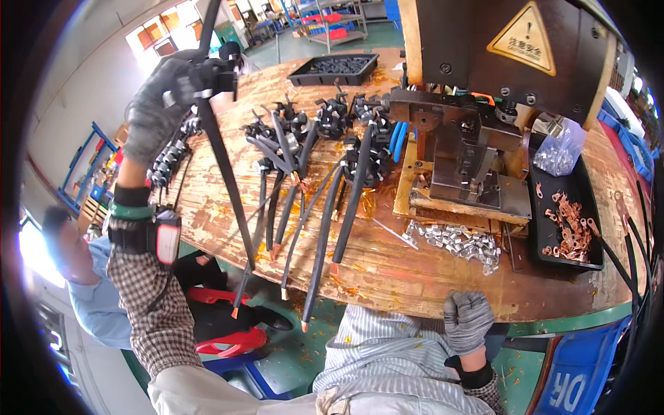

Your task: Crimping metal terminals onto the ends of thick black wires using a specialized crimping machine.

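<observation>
My left hand (155, 111), in a grey knit glove, is raised at the upper left. Its fingers close around a black cable assembly with a black plastic connector (220, 75); the thick cable (225, 169) hangs down past the table edge. Near the table's front edge, my right hand (468, 321), also gloved, is curled closed. Whether anything is inside it is hidden. Just beyond that hand lies a loose pile of silver metal terminals (460, 243). Several black cables (321, 256) with bare copper ends lie across the table, attached to black connectors (335, 114).
A dark press machine (477, 152) with a warning triangle stands at the right of the wooden table (373, 277). A black tray (543, 238) beside it holds copper lugs (570, 228) and a plastic bag (559, 146). Another black tray (297, 77) sits far back. A seated person (97, 277) is at left.
</observation>
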Demonstrator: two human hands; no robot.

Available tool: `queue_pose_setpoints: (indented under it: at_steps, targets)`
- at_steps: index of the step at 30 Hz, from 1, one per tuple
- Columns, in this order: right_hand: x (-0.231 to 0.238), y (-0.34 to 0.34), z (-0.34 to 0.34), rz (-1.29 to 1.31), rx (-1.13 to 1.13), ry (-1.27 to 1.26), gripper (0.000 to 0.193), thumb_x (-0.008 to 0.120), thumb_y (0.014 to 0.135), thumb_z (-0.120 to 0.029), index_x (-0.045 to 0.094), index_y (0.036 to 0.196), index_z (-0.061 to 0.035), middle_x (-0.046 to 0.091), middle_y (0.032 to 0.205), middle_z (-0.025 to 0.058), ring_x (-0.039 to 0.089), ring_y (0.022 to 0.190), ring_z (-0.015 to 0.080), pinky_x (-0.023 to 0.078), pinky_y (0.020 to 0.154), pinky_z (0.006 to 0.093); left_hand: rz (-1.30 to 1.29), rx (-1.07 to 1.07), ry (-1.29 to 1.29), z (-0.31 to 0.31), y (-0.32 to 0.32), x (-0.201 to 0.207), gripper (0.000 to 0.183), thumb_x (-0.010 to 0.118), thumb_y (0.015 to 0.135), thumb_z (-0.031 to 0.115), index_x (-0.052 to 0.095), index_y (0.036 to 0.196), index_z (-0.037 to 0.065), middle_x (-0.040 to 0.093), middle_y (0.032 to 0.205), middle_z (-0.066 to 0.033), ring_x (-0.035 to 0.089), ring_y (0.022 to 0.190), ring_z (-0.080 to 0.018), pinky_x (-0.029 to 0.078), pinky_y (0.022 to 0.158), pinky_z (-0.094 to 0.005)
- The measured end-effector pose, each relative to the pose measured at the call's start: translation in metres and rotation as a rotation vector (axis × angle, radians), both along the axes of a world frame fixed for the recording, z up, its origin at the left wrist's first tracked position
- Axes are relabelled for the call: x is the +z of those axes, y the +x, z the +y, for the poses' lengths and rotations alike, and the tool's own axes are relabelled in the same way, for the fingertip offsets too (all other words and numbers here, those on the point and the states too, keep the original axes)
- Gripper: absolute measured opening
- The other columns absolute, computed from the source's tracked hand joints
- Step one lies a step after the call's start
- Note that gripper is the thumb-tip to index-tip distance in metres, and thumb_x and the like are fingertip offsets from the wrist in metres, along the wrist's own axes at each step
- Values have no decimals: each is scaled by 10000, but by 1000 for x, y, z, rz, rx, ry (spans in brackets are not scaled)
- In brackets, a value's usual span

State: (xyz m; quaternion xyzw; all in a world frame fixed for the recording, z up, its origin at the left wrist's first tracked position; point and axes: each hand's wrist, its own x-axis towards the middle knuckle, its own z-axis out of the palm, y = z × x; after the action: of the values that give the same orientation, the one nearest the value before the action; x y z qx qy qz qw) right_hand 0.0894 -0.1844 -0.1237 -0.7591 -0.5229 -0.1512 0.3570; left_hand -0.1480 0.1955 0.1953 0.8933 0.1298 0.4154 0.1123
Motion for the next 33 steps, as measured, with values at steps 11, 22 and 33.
queue_pose_setpoints:
  at_steps: [11,22,33]
  targets:
    - [75,-46,-10,1138,665,251,517,686,749,-327,514,1153,-55,596,996,86,588,902,210,477,730,330,471,-409,446,-231,44,-17,247,610,781,361,630,889,140,635,826,-56,607,638,-179,477,544,-289]
    - [37,-37,-34,1662,641,250,631,745,627,-469,600,1011,10,607,922,37,559,928,156,435,838,293,811,-854,458,-264,112,-141,248,496,798,211,526,1014,94,535,1016,-85,575,811,-227,467,554,-334]
    - [39,11,-41,1536,349,433,437,682,722,-358,614,892,38,641,758,74,608,631,129,491,558,227,1236,104,610,-94,171,-182,354,604,728,200,584,1080,165,526,1132,-75,452,1128,-253,400,861,-422]
